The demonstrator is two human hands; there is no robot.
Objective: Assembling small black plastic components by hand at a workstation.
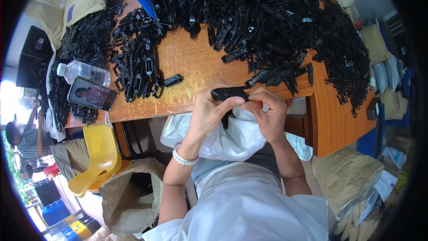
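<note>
i make out one black part [228, 93], long and narrow with a blunt, rounded left end, held roughly crosswise between the left hand [208, 109] and the right hand [270, 115]. their grip hides its right end and some of its near edge, so from here i can't tell whether it's one piece or several.

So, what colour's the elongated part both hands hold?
The elongated part is black; clearest in head view.

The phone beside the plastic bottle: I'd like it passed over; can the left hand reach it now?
Probably: the left hand helps hold a black part it would have to release, but nothing covers the phone.
</note>
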